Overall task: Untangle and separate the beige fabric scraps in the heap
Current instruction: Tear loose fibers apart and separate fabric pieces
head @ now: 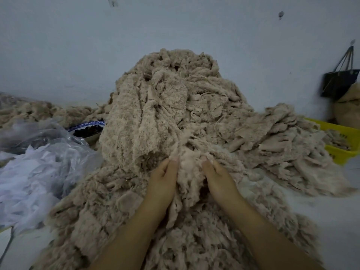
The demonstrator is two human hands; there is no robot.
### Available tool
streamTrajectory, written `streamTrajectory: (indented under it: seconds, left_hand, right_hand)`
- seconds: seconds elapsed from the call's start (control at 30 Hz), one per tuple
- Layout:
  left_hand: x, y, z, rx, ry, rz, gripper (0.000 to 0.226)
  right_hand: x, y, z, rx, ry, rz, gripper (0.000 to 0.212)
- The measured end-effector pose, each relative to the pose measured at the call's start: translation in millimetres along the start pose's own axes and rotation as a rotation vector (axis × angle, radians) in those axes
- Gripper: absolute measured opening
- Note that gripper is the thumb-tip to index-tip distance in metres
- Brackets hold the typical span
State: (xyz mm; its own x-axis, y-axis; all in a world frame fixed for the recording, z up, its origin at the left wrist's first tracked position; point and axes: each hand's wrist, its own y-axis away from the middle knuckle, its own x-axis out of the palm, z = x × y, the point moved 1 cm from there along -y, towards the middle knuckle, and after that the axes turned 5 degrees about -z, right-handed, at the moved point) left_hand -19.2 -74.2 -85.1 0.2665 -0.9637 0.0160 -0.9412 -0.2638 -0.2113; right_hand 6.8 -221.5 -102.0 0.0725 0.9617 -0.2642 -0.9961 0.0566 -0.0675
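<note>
Left hand closed on the left side of a pale clump of beige scraps, fingers curled into the fabric, thumb on top. Right hand gripping the same clump from its right side, fingertips buried in the fluff. Both hands close together, with the clump between them, at the near foot of the heap. Bare forearms reaching in over the low spread of scraps in front of the heap.

Heap itself tall and tangled: fuzzy beige strips and flat offcuts piled against the pale wall behind the heap. Lower run of the same scraps trailing off the heap's right side, over the rim of a yellow crate. More beige scraps low along the wall, left of the heap.

Left of the heap, touching its edge: crumpled clear plastic sheeting. Just beyond that, tight against the heap's left flank: a blue-rimmed bowl with something dark inside, too blurred to name.

Far right of the heap, behind the crate: a dark bag hanging by its straps on the wall, and under it a brown sack. Right of the heap's near spread: a bare pale surface; table or floor, cannot tell.
</note>
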Motion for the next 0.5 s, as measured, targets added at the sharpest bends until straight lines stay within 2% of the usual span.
streamTrajectory:
  seconds: [0.1, 0.2, 0.3, 0.37, 0.4, 0.5]
  left_hand:
    - [-2, 0, -5, -0.106, 0.133, 0.015, 0.029]
    - [-2, 1, -4, -0.134, 0.076, 0.095, 0.030]
    - [1, 2, 1, -0.050, -0.080, 0.199, 0.028]
    - [3, 5, 2, 0.008, -0.113, 0.274, 0.023]
    - [4, 6, 0, 0.026, -0.122, 0.298, 0.022]
    - [5, 7, -4, 0.071, -0.164, 0.362, 0.024]
  right_hand:
    - [2, 1, 2, 0.061, -0.130, 0.033, 0.064]
    - [2, 3, 4, 0.050, -0.289, 0.076, 0.062]
    - [3, 6, 8, -0.001, -0.304, 0.153, 0.060]
    - [4, 7, 9, -0.014, -0.260, 0.142, 0.071]
    - [3, 6, 9, -0.009, -0.258, 0.107, 0.069]
    - [2, 6, 12, 0.012, -0.314, 0.030, 0.037]
